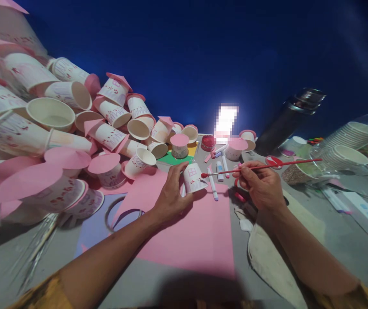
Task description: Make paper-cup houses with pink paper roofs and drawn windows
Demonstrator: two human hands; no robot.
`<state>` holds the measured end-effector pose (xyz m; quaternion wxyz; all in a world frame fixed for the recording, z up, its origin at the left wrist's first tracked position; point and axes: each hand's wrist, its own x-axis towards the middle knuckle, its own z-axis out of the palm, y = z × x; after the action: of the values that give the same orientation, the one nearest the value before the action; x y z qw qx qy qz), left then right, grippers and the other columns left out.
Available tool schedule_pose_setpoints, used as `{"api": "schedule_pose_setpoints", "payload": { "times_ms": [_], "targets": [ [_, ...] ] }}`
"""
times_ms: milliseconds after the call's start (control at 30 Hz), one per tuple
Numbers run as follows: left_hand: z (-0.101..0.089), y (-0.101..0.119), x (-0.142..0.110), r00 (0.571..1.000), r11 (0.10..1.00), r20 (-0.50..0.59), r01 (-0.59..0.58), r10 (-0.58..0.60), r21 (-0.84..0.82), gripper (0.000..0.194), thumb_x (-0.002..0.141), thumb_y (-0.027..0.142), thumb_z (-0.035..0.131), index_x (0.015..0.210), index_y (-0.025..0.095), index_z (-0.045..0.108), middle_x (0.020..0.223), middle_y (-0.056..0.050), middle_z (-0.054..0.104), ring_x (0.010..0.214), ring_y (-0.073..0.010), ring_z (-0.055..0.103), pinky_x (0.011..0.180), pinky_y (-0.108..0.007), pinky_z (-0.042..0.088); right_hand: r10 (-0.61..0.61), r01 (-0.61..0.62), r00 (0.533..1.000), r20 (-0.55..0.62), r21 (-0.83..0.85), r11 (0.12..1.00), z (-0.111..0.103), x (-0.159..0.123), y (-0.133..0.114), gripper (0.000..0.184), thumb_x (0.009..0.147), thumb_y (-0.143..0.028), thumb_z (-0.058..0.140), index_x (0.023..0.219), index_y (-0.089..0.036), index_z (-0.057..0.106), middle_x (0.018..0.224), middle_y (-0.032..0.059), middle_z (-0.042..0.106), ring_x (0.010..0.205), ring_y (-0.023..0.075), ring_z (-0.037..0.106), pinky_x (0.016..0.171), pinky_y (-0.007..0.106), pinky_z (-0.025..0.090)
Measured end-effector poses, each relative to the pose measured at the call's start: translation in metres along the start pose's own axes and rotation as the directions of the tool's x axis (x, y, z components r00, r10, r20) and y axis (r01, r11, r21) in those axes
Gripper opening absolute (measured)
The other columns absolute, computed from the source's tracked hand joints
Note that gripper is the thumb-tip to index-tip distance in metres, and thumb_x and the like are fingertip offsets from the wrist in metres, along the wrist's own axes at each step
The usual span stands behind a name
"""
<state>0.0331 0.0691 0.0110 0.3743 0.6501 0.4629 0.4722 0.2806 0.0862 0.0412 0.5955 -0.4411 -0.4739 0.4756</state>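
My left hand grips a small white paper cup lying on its side, with a pink window drawn on it. My right hand pinches a thin red paintbrush whose tip touches the cup's side. Both hands hover over a large pink paper sheet on the grey table. Several marker pens lie just beyond the cup.
A big heap of decorated paper cups with pink paper lids fills the left. A dark metal flask stands back right, beside stacks of plain cups in plastic. A red paint pot and a purple sheet lie nearby.
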Motion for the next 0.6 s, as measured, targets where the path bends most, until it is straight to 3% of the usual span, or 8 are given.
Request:
{"api": "schedule_pose_setpoints", "payload": {
  "times_ms": [133,400,600],
  "targets": [
    [0.0001,0.0030,-0.0014,0.999,0.999,0.024,-0.032,0.032,0.025,0.073,0.082,0.025,0.080,0.144,0.034,0.043,0.141,-0.009,0.043,0.135,-0.0289,0.050,0.116,-0.051,0.044,-0.017,0.017,0.999,-0.033,0.026,1.000,-0.0001,0.0029,-0.0034,0.027,0.076,-0.041,0.088,0.084,-0.022,0.071,0.069,0.0021,0.074,0.050,0.0101,0.053,0.042,0.021,0.039],
    [-0.0005,0.0056,-0.0007,0.998,0.998,0.041,-0.039,0.038,0.040,0.066,0.080,0.034,0.084,0.135,0.029,0.048,0.136,-0.010,0.048,0.129,-0.0305,0.054,0.112,-0.053,0.048,0.000,-0.001,1.000,-0.020,-0.004,1.000,-0.0006,0.0035,-0.0038,0.030,0.076,-0.045,0.087,0.085,-0.022,0.071,0.072,0.0022,0.075,0.048,0.0095,0.053,0.040,0.022,0.039],
    [-0.0052,0.0042,0.0031,0.995,0.997,0.090,-0.048,0.042,0.062,0.076,0.083,0.029,0.079,0.148,0.033,0.040,0.149,-0.011,0.043,0.140,-0.0321,0.048,0.118,-0.053,0.041,0.000,0.001,1.000,-0.025,0.018,1.000,-0.0041,0.0070,-0.0026,0.031,0.075,-0.045,0.088,0.084,-0.022,0.070,0.068,0.0016,0.074,0.047,0.0094,0.054,0.040,0.020,0.040]
  ]
}}
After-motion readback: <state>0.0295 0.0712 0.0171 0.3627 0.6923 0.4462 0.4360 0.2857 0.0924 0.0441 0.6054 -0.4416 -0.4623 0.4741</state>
